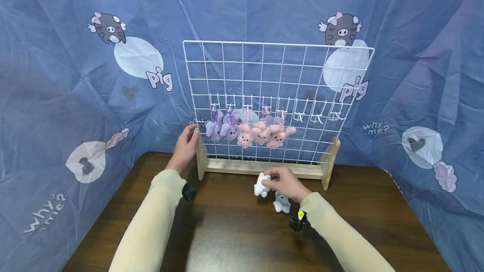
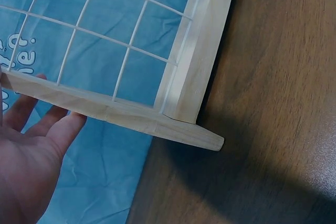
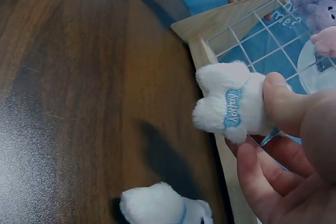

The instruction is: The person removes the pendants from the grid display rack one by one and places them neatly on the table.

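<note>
My right hand (image 1: pixel 285 183) pinches a small white plush keychain (image 1: pixel 261 185) between thumb and fingers, above the table in front of the rack. In the right wrist view the held plush (image 3: pixel 223 103) shows blue lettering on its body and a bit of blue at the fingers. A second white plush keychain (image 1: pixel 282 202) lies on the table beneath that hand. My left hand (image 1: pixel 185 148) grips the left wooden post (image 2: pixel 100 107) of the white wire grid rack (image 1: pixel 261 63), fingers behind it. Two purple plush keychains (image 1: pixel 229 131) and several pink plush keychains (image 1: pixel 261 133) hang from the rack's hooks.
Bare white hooks (image 1: pixel 316 117) stick out on the right of the grid. A wooden base bar (image 1: pixel 234 167) runs along the rack's bottom on the brown table (image 1: pixel 227 230). Blue cloth (image 1: pixel 242 3) with pig prints surrounds the table at the back and sides.
</note>
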`<control>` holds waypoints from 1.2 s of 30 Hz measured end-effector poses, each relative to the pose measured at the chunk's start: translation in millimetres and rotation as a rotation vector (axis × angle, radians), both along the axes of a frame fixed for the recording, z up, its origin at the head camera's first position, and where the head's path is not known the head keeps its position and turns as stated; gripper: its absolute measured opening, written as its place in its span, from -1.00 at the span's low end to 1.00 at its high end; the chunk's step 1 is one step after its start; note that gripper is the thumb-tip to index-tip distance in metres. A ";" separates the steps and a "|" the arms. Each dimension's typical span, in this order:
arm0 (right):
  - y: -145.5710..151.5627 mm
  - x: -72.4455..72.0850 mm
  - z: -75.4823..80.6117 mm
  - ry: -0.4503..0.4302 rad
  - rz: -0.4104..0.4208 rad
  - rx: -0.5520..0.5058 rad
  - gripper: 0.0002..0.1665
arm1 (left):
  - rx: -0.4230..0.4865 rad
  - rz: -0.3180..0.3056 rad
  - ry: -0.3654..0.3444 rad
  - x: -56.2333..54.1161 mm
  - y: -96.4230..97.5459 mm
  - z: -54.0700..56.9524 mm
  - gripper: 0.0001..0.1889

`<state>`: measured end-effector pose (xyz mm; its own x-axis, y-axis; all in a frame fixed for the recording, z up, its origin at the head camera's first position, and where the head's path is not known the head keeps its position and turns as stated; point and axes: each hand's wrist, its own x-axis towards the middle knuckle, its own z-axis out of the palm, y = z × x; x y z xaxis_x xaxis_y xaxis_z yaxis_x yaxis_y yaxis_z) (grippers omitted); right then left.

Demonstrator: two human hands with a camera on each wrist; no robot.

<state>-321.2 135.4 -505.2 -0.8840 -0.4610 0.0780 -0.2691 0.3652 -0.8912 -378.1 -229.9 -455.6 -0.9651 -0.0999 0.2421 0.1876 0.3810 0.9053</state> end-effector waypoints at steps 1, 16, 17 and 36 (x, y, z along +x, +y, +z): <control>-0.2 -0.6 -1.7 0.002 0.000 0.010 -0.70 | 0.001 0.000 0.005 -0.2 0.0 -0.2 -0.56; -9.0 -1.6 -10.3 0.129 0.041 0.284 -0.76 | 0.009 -0.010 -0.005 -0.5 -2.3 -3.3 -0.54; -9.9 -1.6 -11.1 0.135 0.043 0.301 -0.76 | 0.006 -0.011 -0.006 -0.5 -2.5 -3.5 -0.54; -27.0 4.1 -8.9 0.185 0.006 0.484 -0.74 | 0.021 -0.034 -0.027 -1.9 -2.9 -2.4 -0.52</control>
<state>-317.1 108.3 -514.1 -0.8728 -0.4879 0.0095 -0.4096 0.7217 -0.5580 -380.1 -232.8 -458.0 -0.9742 -0.0714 0.2140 0.1755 0.3559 0.9179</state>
